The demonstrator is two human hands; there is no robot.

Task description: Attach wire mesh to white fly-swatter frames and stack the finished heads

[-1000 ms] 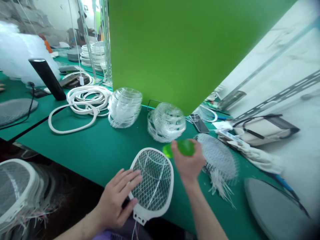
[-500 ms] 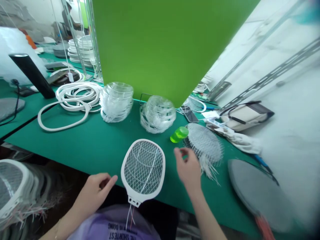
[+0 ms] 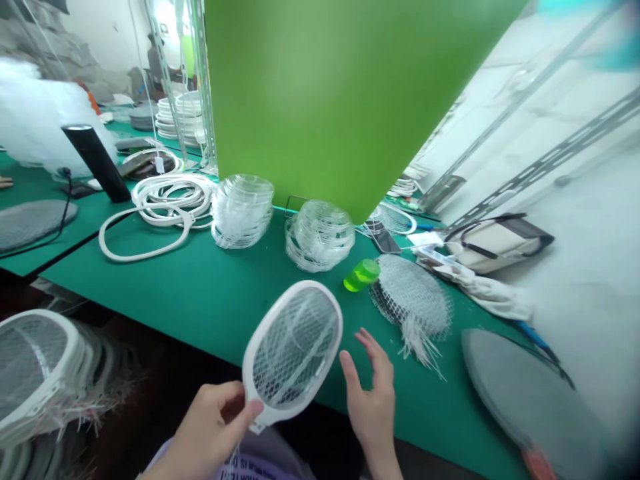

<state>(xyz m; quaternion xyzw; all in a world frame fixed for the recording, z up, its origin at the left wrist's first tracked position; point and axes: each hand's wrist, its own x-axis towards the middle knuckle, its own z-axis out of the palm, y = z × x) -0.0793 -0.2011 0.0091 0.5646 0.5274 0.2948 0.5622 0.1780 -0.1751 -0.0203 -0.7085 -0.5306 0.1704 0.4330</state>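
My left hand [image 3: 210, 427] grips the lower end of a white oval electric fly swatter head [image 3: 293, 353] and holds it tilted above the table edge. Its white mesh looks blurred. My right hand [image 3: 370, 407] is open with its fingers spread, just right of the swatter and not touching it. Farther up the green mat [image 3: 190, 287] stands a translucent green plastic cylinder [image 3: 361, 275]. Beside it lies a loose white wire mesh [image 3: 411, 300] with a fringe of wire ends.
Two stacks of clear plastic frames [image 3: 242, 211] [image 3: 320, 236] and white plastic rings [image 3: 170, 200] lie near the green board [image 3: 340, 87]. A stack of swatter heads [image 3: 35, 360] sits at lower left. A grey disc [image 3: 530, 400] lies at right, a phone [image 3: 384, 237] farther back.
My left hand has taken hold of the swatter, lifted it off the mat and tilted it. My right hand has moved closer to me, fingers spreading. The green cylinder stays on the mat.
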